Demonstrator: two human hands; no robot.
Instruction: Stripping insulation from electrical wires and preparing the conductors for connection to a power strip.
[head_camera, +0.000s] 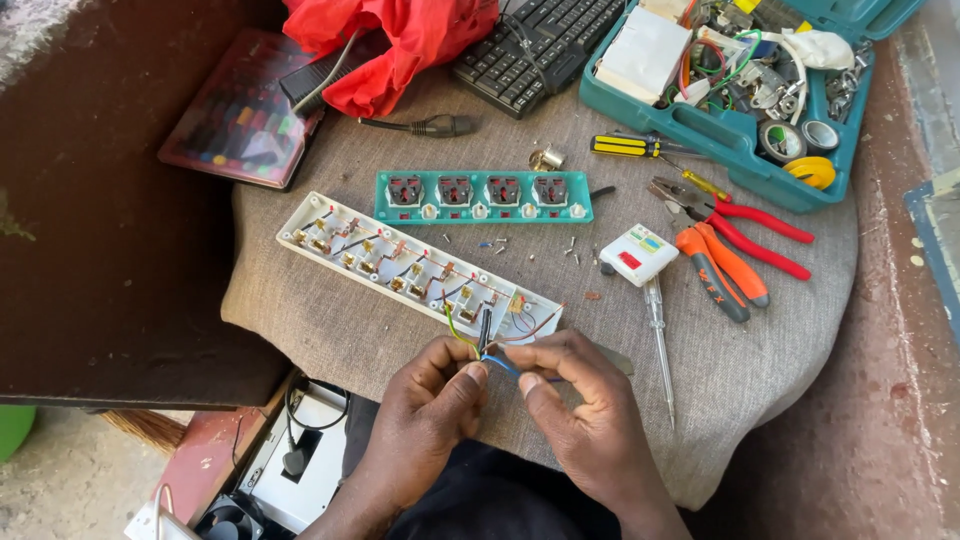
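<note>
We pinch the blue wire (503, 364) between both thumbs and forefingers, left hand (425, 415) and right hand (585, 405) closed narrowly on it at six o'clock of the table. The opened strip base (400, 265) lies just beyond, toward eleven; its green socket cover (483, 196) at twelve. Tugging too hard could pull the yellow-green wire (455, 328) off its terminal, we judge.

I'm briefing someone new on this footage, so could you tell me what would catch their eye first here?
Both hands, the left hand and right hand, pinch a blue wire at the near table edge, at one end of an opened white power strip base. Just beyond lies its teal socket cover, with red-handled pliers to the right and a red cloth at the far side.
</note>
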